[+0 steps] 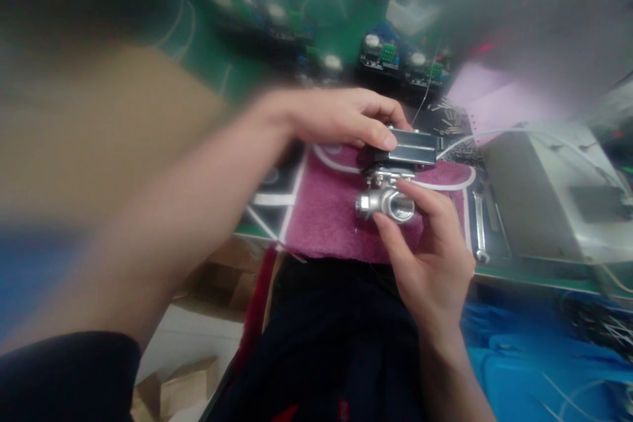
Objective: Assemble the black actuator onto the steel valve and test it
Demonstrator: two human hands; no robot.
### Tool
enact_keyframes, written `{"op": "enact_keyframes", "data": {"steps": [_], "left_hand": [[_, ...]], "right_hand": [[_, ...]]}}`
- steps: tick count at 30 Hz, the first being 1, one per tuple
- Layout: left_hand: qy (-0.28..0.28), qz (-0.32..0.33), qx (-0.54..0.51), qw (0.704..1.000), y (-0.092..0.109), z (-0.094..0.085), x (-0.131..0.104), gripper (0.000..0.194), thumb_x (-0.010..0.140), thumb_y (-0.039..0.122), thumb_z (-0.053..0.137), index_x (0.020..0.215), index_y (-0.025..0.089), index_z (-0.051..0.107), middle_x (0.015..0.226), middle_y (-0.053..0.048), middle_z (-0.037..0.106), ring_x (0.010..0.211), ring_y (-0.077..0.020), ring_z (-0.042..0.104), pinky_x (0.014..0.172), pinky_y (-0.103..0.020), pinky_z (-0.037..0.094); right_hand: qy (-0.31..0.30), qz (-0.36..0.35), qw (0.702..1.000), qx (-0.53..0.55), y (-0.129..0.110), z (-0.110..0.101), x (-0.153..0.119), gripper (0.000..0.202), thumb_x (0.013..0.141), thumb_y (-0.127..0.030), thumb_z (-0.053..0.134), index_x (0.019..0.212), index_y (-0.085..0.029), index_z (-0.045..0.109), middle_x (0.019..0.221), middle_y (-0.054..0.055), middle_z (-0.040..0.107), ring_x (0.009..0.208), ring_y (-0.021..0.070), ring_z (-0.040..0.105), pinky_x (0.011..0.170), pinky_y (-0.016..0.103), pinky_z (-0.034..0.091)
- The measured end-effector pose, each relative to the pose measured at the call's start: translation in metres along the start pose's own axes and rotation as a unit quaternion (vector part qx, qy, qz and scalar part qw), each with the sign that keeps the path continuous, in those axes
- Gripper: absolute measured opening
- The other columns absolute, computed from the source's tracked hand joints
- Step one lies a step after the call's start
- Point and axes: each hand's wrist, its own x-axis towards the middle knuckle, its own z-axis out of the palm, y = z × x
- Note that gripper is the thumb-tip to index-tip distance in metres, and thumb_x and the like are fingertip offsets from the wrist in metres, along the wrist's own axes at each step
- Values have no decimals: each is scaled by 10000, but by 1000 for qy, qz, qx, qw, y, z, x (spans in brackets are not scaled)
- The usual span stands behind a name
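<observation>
A black box-shaped actuator [413, 153] sits on top of a silver metal ball valve [378, 203], just above a purple cloth. My left hand [353, 120] lies over the actuator's left end, thumb on its top and fingers closed round its far side, partly hidden. With thumb and fingers, my right hand [435, 250] holds the valve body beside its round open port, which faces me. A white tube [452, 186] curves over the cloth to the right of the valve.
The purple cloth [321, 217] covers the bench front. To the right lie a wrench [479, 224], loose screws [450, 115] and a grey metal box [534, 191]. Circuit boards [388, 53] stand behind. A cardboard box [188, 389] is on the floor; blue containers [519, 369] are at lower right.
</observation>
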Motion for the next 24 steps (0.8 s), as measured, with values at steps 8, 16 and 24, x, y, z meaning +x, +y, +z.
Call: {"op": "enact_keyframes", "data": {"steps": [8, 16, 24], "left_hand": [[-65, 19, 6, 998, 2, -5, 4, 399, 768, 400, 786, 1150, 297, 740, 1211, -4, 751, 1226, -260, 680, 1076, -383, 523], [-68, 35, -27, 997, 13, 0, -2, 468, 703, 483, 876, 1112, 310, 729, 1356, -11, 703, 1263, -271, 667, 1063, -378, 555], [-58, 37, -4, 998, 17, 3, -1, 462, 733, 518, 850, 1127, 310, 729, 1358, -19, 707, 1272, -282, 656, 1062, -385, 548]], "right_hand": [[-3, -11, 1000, -5, -1, -1, -1, 450, 892, -166, 771, 1319, -251, 658, 1267, 64, 696, 1205, 237, 653, 1073, 450, 515], [-2, -7, 1000, 24, -4, -3, -10, 428, 880, -132, 761, 1280, -241, 654, 1270, 80, 693, 1209, 254, 655, 1072, 493, 530], [7, 12, 999, 49, 0, -3, -14, 426, 881, -143, 760, 1279, -241, 644, 1269, 90, 683, 1225, 264, 652, 1079, 512, 536]]}}
